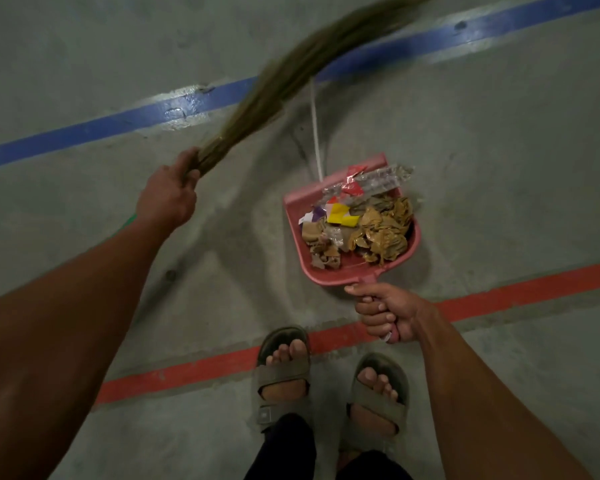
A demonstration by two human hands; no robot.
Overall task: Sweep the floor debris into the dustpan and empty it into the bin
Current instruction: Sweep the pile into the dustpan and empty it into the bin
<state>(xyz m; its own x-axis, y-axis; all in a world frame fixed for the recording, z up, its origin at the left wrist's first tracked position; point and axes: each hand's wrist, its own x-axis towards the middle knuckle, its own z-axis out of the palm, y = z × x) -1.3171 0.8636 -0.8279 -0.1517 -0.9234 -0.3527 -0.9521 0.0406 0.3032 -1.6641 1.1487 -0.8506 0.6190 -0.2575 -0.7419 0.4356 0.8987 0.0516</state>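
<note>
Two forearms fill the bottom of my view, one on each side, and between them I see two feet in two grey strap sandals [329, 379] on the concrete floor [499, 168]. My right hand [385, 311] curls round the handle of one pink dustpan [300, 220], which sits just ahead of the toes with its handle over the red line. My left hand [168, 194] grips the narrow end of one grass broom [274, 81]; its bristles arc up and to the right, blurred, over the blue line. Debris [361, 223] lies heaped in the pan: crumpled brown wrappers, one yellow scrap, a purple scrap, red bits and clear plastic that hangs over the far edge. One white string [315, 133] runs from the pan's far side toward the broom. I count two painted lines: one blue [84, 133], one red [534, 289].
</note>
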